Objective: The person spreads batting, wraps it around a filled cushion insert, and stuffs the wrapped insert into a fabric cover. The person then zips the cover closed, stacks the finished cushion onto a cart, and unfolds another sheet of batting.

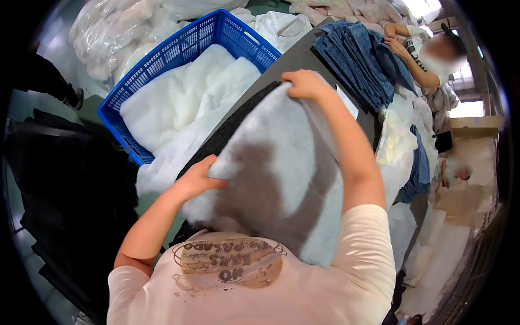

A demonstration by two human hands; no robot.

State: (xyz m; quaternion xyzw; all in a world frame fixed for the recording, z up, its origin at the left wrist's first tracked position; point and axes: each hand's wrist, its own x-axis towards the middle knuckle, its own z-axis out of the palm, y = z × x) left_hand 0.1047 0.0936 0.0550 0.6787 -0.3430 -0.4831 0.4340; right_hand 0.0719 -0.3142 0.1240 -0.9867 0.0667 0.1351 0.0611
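Note:
A sheet of white batting [292, 157] lies in front of me, its near part against my shirt. My left hand [199, 179] pinches its left edge, thumb on top. Farther out, my right hand [307, 85] grips the far corner with the fingers closed. Dark cloth [230, 122] shows beneath the batting along its left side. Shadows fall across the middle of the sheet. The undersides of both grips are hidden.
A blue plastic crate [123, 85] with folded white batting [184, 92] stands left of the grey table [295, 64]. Folded denim [355, 62] lies at the table's far end, beside a co-worker [428, 51]. Black fabric [70, 189] is piled at left; plastic bags [116, 32] lie behind.

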